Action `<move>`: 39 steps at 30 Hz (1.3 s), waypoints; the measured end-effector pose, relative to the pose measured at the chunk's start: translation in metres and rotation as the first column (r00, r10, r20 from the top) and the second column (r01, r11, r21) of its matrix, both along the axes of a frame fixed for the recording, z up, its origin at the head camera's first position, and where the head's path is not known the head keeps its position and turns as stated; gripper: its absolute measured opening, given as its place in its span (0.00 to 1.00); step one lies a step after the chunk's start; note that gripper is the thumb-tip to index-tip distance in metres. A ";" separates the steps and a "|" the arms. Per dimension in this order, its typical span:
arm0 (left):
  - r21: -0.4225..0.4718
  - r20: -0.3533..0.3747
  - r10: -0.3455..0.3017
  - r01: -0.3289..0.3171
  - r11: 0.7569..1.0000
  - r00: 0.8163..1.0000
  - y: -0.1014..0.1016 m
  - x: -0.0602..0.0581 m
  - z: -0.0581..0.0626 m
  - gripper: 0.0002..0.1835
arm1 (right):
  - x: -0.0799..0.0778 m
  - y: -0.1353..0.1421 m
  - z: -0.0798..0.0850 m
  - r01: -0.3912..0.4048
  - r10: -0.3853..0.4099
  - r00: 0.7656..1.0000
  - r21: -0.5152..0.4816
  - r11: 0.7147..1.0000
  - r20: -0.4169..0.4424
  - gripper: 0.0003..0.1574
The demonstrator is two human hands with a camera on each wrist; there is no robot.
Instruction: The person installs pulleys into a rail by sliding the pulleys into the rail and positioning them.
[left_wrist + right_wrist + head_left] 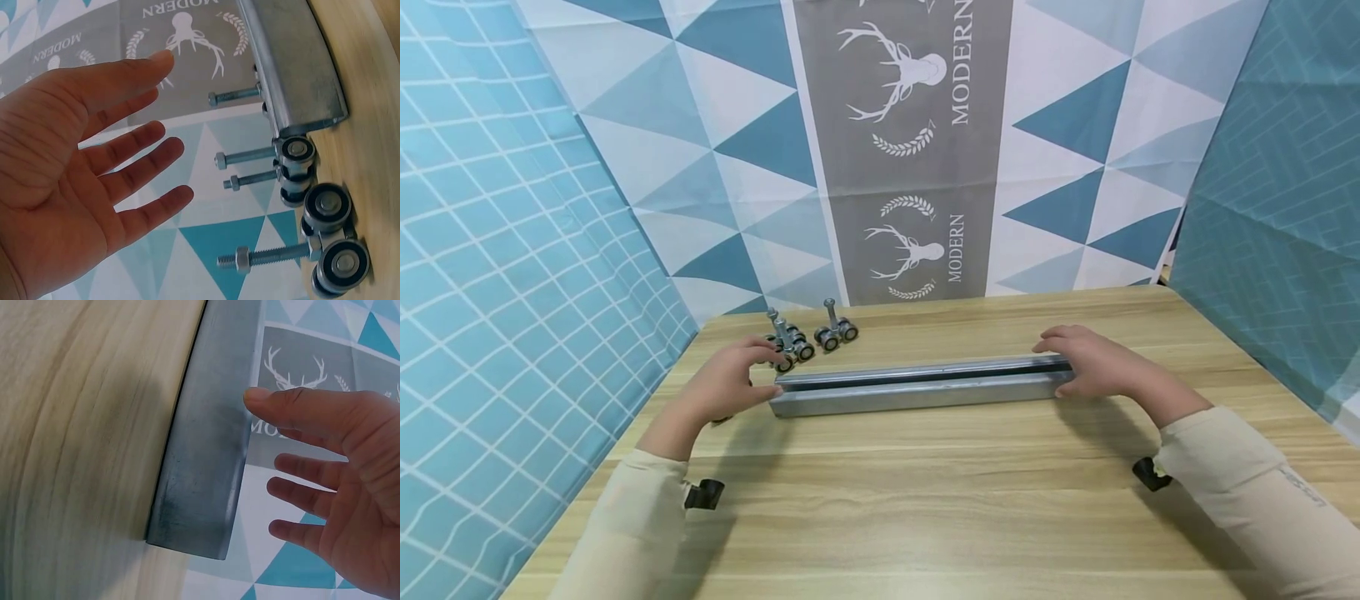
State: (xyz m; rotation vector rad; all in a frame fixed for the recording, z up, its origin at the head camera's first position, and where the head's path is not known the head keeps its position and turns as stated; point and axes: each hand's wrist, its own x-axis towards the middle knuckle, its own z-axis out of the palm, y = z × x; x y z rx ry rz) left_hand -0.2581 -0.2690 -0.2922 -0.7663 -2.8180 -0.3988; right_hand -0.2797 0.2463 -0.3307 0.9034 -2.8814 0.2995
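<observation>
A grey metal channel rail (917,395), slotted along its top, lies crosswise on the wooden table. At its left end hovers my left hand (726,382), fingers spread and loosely bent; the left wrist view shows a gap between this hand (75,162) and the rail (300,69). Around the opposite end is my right hand (1093,364), thumb on the near side and fingers over the far side. In the right wrist view the thumb tip of that hand (350,469) overlaps the rail's upper edge, while the other fingers stay apart from it. Neither hand grips anything.
Several roller trolleys with upright threaded bolts (788,337) stand behind the rail's left end, partly hidden by the left hand. Another trolley (837,333) stands slightly to their right. Patterned cloths (917,158) hang behind and beside the table (895,508).
</observation>
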 end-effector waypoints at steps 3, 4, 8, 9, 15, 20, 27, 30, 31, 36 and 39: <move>-0.010 0.015 0.011 -0.011 1.000 1.000 -0.005 0.001 0.003 0.19 | -0.003 0.002 -0.002 0.007 -0.007 1.000 -0.001 1.000 0.010 0.39; -0.014 0.022 0.014 -0.014 1.000 1.000 -0.006 0.002 0.004 0.19 | -0.004 0.003 -0.003 0.008 -0.008 1.000 -0.003 1.000 0.014 0.39; -0.025 0.043 0.021 -0.020 0.999 0.999 -0.014 0.003 0.007 0.20 | -0.007 0.007 -0.006 0.010 -0.010 1.000 -0.006 1.000 0.030 0.39; -0.030 0.045 0.022 -0.021 0.999 0.999 -0.016 0.003 0.007 0.20 | -0.008 0.008 -0.007 0.011 -0.010 0.999 -0.007 1.000 0.037 0.40; -0.028 0.059 0.033 -0.032 0.999 0.998 -0.026 0.000 0.011 0.23 | -0.012 0.013 -0.007 0.011 -0.011 0.997 0.004 1.000 0.079 0.41; -0.005 0.075 0.042 -0.042 0.999 0.996 -0.033 -0.002 0.014 0.24 | -0.015 0.013 -0.005 0.001 -0.006 0.994 0.038 0.999 0.107 0.40; -0.017 0.082 0.045 -0.044 0.999 0.996 -0.042 -0.005 0.017 0.24 | -0.020 0.012 -0.002 -0.018 0.007 0.991 0.083 0.996 0.134 0.38; -0.020 0.084 0.050 -0.049 0.999 0.995 -0.046 -0.007 0.018 0.24 | -0.022 0.011 -0.001 -0.022 0.010 0.990 0.088 0.996 0.138 0.37; -0.021 0.083 0.052 -0.050 0.999 0.995 -0.047 -0.008 0.018 0.24 | -0.022 0.011 0.000 -0.025 0.012 0.990 0.091 0.996 0.138 0.37; -0.029 0.107 0.084 -0.081 0.996 0.991 -0.052 -0.012 0.018 0.24 | -0.023 0.010 0.001 -0.024 0.009 0.991 0.106 0.994 0.135 0.36; -0.034 0.113 0.098 -0.095 0.995 0.989 -0.055 -0.016 0.018 0.24 | -0.024 0.010 0.000 -0.024 0.009 0.992 0.111 0.994 0.128 0.36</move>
